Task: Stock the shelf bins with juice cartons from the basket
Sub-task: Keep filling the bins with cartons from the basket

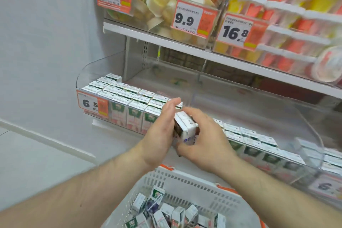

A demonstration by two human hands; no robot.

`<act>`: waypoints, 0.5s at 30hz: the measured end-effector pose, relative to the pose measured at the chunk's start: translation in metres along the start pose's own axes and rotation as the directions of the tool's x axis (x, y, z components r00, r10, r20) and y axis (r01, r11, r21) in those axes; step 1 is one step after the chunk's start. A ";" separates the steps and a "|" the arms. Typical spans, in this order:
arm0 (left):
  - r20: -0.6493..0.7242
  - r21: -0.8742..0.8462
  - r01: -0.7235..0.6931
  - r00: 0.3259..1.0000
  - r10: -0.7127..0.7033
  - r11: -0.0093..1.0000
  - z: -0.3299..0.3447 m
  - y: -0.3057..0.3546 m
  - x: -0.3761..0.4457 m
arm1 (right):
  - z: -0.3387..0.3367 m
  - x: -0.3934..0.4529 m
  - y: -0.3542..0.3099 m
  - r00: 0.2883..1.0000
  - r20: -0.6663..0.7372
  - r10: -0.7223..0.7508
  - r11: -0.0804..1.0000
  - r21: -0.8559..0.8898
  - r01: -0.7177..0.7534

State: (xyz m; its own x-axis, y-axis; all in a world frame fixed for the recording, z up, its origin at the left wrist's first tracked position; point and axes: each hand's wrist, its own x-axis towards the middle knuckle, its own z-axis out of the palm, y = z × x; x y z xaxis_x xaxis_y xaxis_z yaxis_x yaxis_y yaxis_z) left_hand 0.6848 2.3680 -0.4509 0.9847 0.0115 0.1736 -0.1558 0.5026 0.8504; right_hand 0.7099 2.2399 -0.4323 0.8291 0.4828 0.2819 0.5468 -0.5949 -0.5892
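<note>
Both hands hold a small stack of juice cartons (185,129) in front of the clear shelf bin (103,72). My left hand (161,131) presses flat against the stack's left side, fingers straight. My right hand (203,139) curls round its right side and bottom. Rows of upright cartons (127,96) fill the left part of the bin, and more cartons (246,137) stand in rows to the right. Below, the white basket (187,179) with orange handles holds several loose cartons (177,214).
The upper shelf (185,46) carries clear bins of fruit cups with orange price tags 9.9 and 16.8. A 6.5 price tag (92,103) hangs on the bin front. A plain white wall (46,42) and the floor lie to the left.
</note>
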 end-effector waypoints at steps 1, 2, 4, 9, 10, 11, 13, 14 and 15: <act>0.021 0.051 0.000 1.000 -0.001 0.999 -0.001 -0.006 0.001 | -0.003 -0.007 0.005 1.000 -0.017 -0.004 1.000 -0.009 0.004; 0.026 0.160 -0.010 1.000 0.006 0.987 -0.003 -0.012 0.003 | -0.008 -0.013 0.009 1.000 -0.026 0.012 1.000 0.000 -0.012; 0.071 0.423 -0.047 0.997 0.019 0.905 -0.003 -0.019 0.004 | -0.021 -0.022 0.017 0.998 -0.032 0.057 0.998 0.043 -0.056; 0.157 0.726 -0.086 0.987 -0.043 0.683 0.017 -0.037 -0.007 | -0.052 -0.047 0.033 0.995 0.010 0.103 0.982 0.160 -0.103; 0.144 0.722 -0.071 0.988 -0.049 0.688 0.025 -0.042 -0.007 | -0.058 -0.052 0.036 0.993 0.015 0.119 0.974 0.194 -0.120; 0.136 0.712 -0.066 0.990 -0.045 0.699 0.033 -0.047 -0.006 | -0.064 -0.056 0.041 0.991 0.013 0.131 0.969 0.212 -0.131; 0.108 0.717 -0.068 0.994 -0.014 0.694 0.048 -0.058 -0.001 | -0.076 -0.064 0.051 0.991 -0.020 0.134 0.975 0.180 -0.129; 0.104 0.718 -0.080 0.995 0.007 0.691 0.056 -0.063 0.002 | -0.083 -0.068 0.056 0.990 -0.043 0.133 0.979 0.161 -0.125; 0.107 0.719 -0.097 0.994 0.028 0.688 0.065 -0.067 0.004 | -0.090 -0.072 0.061 0.988 -0.068 0.136 0.979 0.164 -0.123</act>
State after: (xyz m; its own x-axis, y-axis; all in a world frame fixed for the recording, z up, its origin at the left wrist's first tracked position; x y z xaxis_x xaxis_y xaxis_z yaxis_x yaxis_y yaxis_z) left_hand 0.6941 2.2786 -0.4752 0.9661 -0.0670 0.2495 -0.2582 -0.2769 0.9255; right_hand 0.6943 2.1112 -0.4204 0.9017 0.3525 0.2505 0.4140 -0.5363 -0.7355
